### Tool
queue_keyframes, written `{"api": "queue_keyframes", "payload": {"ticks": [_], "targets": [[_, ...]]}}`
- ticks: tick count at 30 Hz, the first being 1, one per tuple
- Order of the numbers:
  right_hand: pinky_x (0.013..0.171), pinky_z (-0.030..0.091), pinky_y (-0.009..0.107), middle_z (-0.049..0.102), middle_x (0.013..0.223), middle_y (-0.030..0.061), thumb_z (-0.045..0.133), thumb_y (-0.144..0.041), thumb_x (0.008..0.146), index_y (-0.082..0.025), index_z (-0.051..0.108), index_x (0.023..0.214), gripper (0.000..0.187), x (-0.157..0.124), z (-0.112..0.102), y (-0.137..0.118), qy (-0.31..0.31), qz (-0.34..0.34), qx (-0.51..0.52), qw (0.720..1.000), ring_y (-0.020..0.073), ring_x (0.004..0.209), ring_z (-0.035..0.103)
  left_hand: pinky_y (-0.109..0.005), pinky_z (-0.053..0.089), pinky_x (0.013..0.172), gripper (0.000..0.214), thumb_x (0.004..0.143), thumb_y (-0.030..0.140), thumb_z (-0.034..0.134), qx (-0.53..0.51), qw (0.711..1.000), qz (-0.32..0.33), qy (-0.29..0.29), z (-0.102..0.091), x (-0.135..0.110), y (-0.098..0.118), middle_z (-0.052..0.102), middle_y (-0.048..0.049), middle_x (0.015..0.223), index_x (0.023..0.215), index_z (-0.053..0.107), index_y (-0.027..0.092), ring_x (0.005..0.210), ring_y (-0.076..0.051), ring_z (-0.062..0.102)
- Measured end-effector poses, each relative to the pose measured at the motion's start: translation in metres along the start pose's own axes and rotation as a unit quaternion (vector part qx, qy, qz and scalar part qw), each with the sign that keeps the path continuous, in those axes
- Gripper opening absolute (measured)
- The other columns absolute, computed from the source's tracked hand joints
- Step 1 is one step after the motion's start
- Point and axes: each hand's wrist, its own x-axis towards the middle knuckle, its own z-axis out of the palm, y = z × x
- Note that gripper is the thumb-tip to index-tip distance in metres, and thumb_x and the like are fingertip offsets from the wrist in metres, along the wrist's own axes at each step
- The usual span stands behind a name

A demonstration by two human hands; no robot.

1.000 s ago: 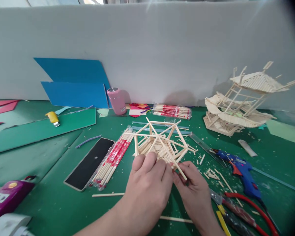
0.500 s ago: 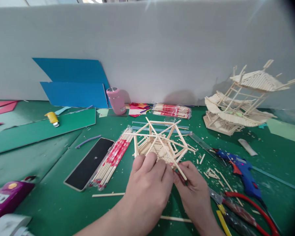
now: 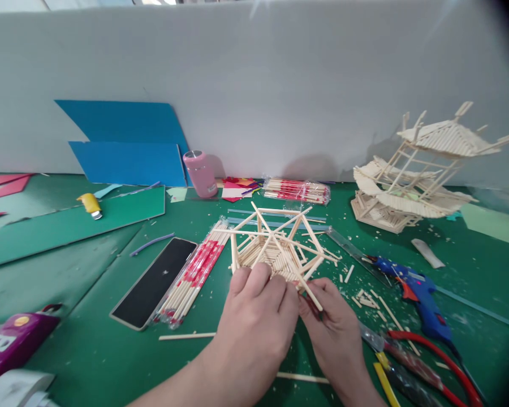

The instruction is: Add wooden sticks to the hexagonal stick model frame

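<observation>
A six-sided frame of thin wooden sticks [image 3: 275, 240] stands in front of me, with sticks crossing over its top and rows of sticks lining its inside. My left hand [image 3: 258, 311] is closed over its near left edge, and the fingertips are hidden behind the frame. At the near right corner my right hand [image 3: 333, 319] is closed in a pinch, beside a stick that juts toward me. Whether a small piece lies between those fingers I cannot make out. A loose stick [image 3: 186, 336] lies on the green table, partly under my left arm.
To the left lie a phone [image 3: 155, 282] and a bag of sticks [image 3: 195, 274]. On the right are a blue glue gun [image 3: 419, 291], red-handled pliers [image 3: 428, 362] and stick scraps [image 3: 367, 299]. Behind stand a pink tumbler [image 3: 201, 174] and a stick-built pavilion [image 3: 415, 169].
</observation>
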Motion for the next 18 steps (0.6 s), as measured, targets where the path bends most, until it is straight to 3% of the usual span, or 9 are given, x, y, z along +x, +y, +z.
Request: {"api": "queue_keyframes", "payload": {"ticks": [18], "targets": [[0.052,0.039,0.02,0.048,0.072,-0.0001,0.049,-0.023,0.085,-0.019,0.058,0.073,0.015,-0.0003,-0.0005,-0.0016,-0.003,-0.002,-0.006,1.0,0.0102,0.06,0.047,-0.036,0.028,0.06,0.005,0.078,0.018,0.056,-0.001,1.0,-0.001,-0.011,0.0023,-0.0011,-0.0002,0.058,-0.0027,0.07,0.079,0.06,0.015,0.069,-0.021,0.041]]}}
